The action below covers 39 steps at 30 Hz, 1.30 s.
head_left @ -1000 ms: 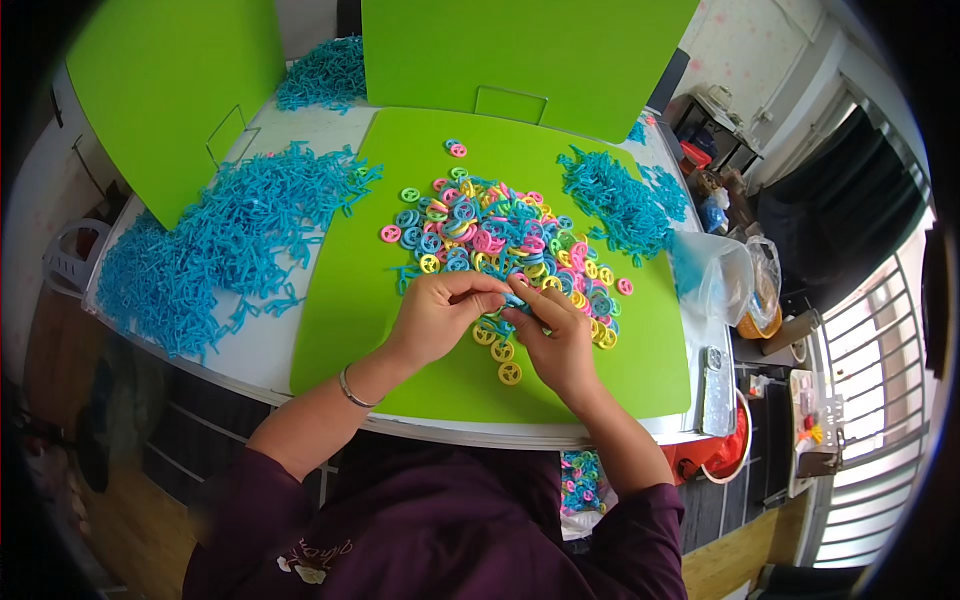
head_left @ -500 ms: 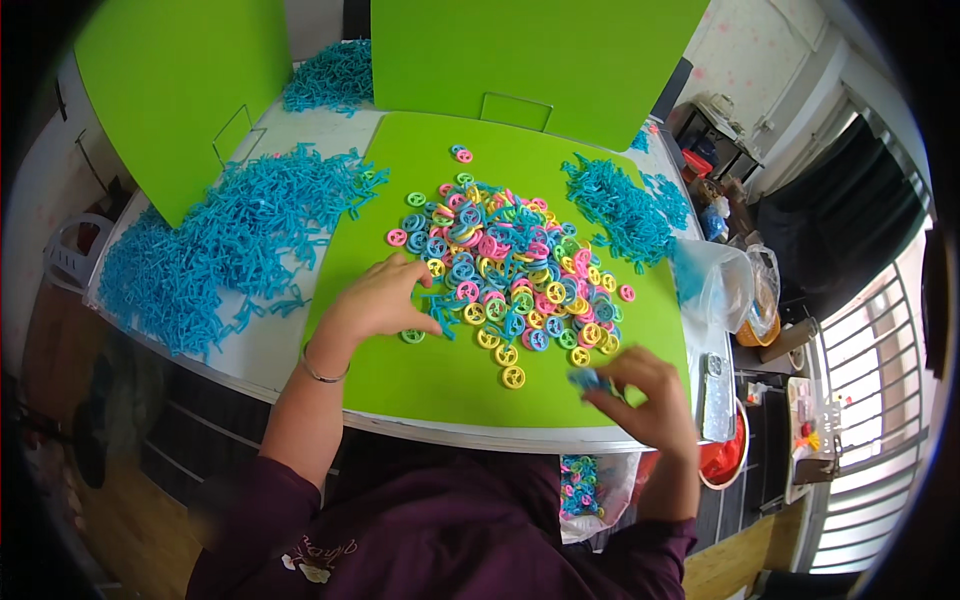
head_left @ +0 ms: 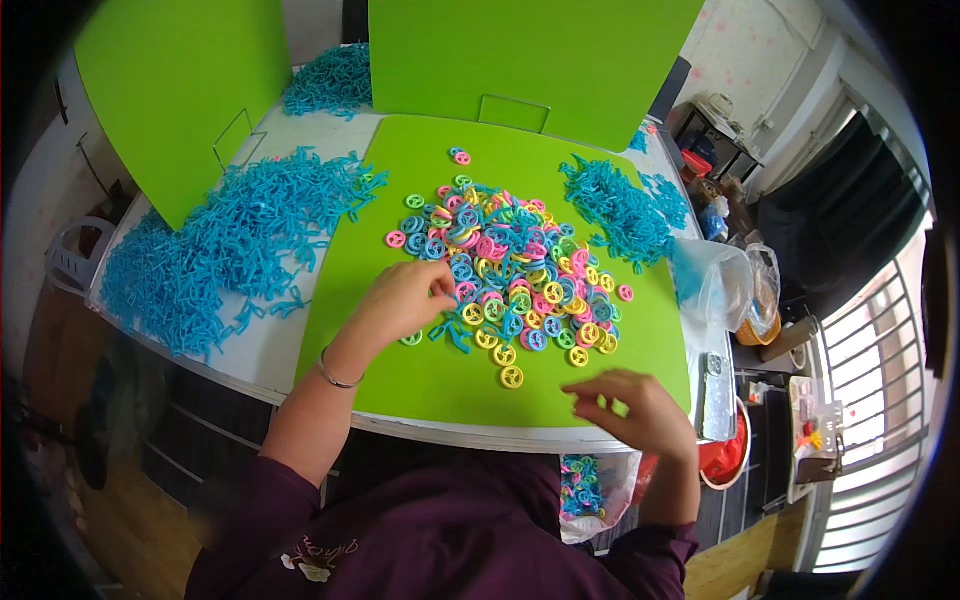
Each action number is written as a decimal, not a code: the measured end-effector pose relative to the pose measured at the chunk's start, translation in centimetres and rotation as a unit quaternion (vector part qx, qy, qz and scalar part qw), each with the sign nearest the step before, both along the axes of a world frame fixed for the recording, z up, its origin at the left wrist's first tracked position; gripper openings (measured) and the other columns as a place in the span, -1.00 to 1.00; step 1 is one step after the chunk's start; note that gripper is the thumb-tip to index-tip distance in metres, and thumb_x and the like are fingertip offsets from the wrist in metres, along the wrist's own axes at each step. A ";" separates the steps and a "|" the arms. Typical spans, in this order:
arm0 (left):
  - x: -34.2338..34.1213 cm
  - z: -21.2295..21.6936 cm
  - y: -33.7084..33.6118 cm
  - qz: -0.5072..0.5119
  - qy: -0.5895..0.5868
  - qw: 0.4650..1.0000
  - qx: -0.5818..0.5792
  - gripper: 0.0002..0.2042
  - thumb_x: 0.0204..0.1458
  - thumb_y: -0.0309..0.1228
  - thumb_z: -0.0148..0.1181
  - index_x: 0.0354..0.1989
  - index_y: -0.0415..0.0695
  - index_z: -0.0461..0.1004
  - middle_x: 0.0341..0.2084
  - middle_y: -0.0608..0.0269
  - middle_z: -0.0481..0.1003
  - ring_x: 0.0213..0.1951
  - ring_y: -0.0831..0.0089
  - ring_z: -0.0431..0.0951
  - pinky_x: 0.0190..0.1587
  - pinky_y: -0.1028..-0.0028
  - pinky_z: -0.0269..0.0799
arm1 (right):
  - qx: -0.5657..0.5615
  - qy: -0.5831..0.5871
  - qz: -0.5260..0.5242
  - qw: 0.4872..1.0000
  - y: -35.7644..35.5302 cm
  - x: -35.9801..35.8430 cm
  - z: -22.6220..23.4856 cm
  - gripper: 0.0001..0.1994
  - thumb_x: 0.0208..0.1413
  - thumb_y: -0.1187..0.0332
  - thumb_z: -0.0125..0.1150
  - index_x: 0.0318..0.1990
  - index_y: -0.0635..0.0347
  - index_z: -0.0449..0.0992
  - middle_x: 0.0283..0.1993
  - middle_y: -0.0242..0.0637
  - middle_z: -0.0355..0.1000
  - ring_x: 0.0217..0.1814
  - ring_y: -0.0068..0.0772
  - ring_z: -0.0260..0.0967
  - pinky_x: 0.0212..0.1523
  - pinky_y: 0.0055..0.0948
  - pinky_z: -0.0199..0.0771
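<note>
On a green mat [head_left: 450, 390] lies a heap of small plastic wheels [head_left: 553, 292] in pink, yellow, blue and green, with blue forked plastic pieces mixed in. My left hand [head_left: 405, 300] is at the heap's left edge, its thumb and fingers pinched together; whatever is between the fingertips is hidden. Just below those fingers rest a few loose blue forked pieces [head_left: 455, 335]. Near the mat's front right, my right hand [head_left: 640, 412] hovers with its fingers apart and nothing visible in them. A yellow wheel [head_left: 512, 377] lies between the hands, closest to the front edge.
Large piles of blue forked pieces lie left [head_left: 230, 240] and right [head_left: 615, 210] of the heap. Upright green boards [head_left: 540, 60] stand behind and at left. A clear plastic bag [head_left: 712, 280] and a phone [head_left: 716, 395] sit at the right edge. Below the table hangs an open bag of mixed parts [head_left: 582, 485].
My left hand has moved slightly right and up, and its fingers have closed from a spread. The small blue piece has left my right hand, whose fingers have opened.
</note>
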<state>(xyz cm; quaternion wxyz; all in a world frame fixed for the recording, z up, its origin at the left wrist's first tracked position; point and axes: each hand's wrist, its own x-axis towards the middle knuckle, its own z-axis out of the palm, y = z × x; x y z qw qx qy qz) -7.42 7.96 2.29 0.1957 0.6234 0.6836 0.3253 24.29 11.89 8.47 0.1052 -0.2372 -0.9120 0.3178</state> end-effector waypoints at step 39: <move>3.2 -0.6 0.9 -0.029 -0.429 0.897 0.100 -0.81 0.10 -0.42 0.16 -0.22 -0.29 0.56 -0.47 0.27 0.56 -0.49 0.61 0.54 -0.40 0.63 0.51 | -0.255 0.274 -0.167 0.912 3.2 -11.7 -6.2 -0.75 0.15 0.32 0.18 -0.10 0.28 0.51 -0.48 -0.44 0.45 -0.53 -0.74 0.32 -0.66 -0.74 0.18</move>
